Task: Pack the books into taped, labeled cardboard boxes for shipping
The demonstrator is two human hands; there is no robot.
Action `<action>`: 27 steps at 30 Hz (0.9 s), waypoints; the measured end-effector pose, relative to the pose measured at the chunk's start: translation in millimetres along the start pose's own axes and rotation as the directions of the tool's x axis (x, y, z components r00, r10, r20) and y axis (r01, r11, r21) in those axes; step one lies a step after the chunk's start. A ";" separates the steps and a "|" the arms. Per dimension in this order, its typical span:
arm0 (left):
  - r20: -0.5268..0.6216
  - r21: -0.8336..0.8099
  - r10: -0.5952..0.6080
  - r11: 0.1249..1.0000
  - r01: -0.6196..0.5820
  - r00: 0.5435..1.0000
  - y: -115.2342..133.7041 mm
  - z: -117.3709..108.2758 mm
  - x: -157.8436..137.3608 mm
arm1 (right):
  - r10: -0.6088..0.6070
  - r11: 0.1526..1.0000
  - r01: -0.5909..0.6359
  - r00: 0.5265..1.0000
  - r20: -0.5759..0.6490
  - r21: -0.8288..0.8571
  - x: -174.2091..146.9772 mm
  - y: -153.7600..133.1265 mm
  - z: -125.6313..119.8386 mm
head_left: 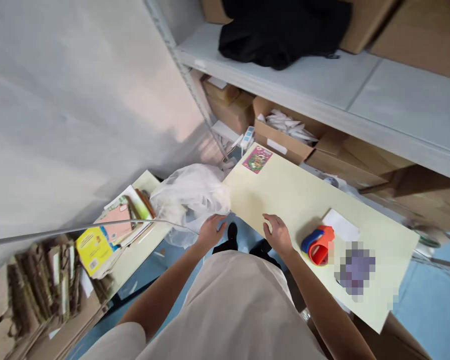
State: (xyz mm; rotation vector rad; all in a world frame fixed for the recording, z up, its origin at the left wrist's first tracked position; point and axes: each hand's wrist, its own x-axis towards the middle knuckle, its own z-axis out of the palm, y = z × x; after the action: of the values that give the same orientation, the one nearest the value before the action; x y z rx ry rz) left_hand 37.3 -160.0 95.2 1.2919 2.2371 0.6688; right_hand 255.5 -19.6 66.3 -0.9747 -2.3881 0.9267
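My left hand [212, 232] is beside the crumpled translucent plastic bag [191, 192], its thumb apart from its fingers and nothing in its grasp. Whether its fingertips touch the bag, I cannot tell. My right hand [278, 234] hovers at the near edge of the pale yellow table [292, 192], fingers slightly bent, thumb apart, holding nothing. To its right on that table stands a red and blue tape dispenser [318, 246]. Behind the dispenser lies a white flat block [341, 225]. A pink and green printed card [257, 159] rests at the table's far left corner.
At left, a second table [135, 260] carries books and papers [112, 225], with stacked cardboard [45, 285] nearby. A thin grey cord [78, 229] crosses that side. Metal shelving [285, 90] behind holds cartons, including an open box [285, 140] of white items. A blurred patch covers something at right.
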 end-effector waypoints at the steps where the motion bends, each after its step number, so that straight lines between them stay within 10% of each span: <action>1: -0.040 0.020 -0.061 0.998 0.062 0.997 -17.7 -10.1 -0.7 | -0.021 1.000 0.021 0.998 0.058 -0.007 13.2 -14.1 11.8; 5: -0.087 0.069 -0.299 0.950 0.305 0.950 -86.0 -42.2 8.3 | -0.087 0.992 0.116 0.918 0.386 -0.053 66.3 -73.0 68.5; 9: 0.047 0.173 -0.460 0.878 0.446 0.887 -141.2 -54.2 28.6 | -0.054 0.974 0.192 0.710 0.702 -0.120 118.6 -117.1 141.1; 12: 0.124 0.147 -0.468 0.881 0.450 0.875 -167.4 -49.2 40.9 | 0.078 0.954 0.205 0.531 0.844 -0.218 149.3 -129.3 197.4; 16: 0.192 0.149 -0.341 0.937 0.316 0.920 -181.7 -38.0 48.2 | 0.191 0.935 0.193 0.434 0.880 -0.298 166.2 -124.8 251.6; 20: 0.297 0.239 -0.206 0.961 0.137 0.932 -185.2 -36.2 48.0 | 0.220 0.923 0.200 0.431 0.875 -0.330 160.4 -121.2 262.2; 27: 0.187 0.323 -0.292 0.920 0.222 0.938 -177.9 -55.5 45.2 | 0.031 0.931 0.259 0.645 0.764 -0.257 150.1 -138.4 194.1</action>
State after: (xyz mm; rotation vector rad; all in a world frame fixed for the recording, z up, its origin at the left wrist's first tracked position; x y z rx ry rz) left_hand -133.0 -207.9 21.2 1.1074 2.3121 0.0778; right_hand -21.2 -67.8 44.1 -0.5589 -3.3859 1.0228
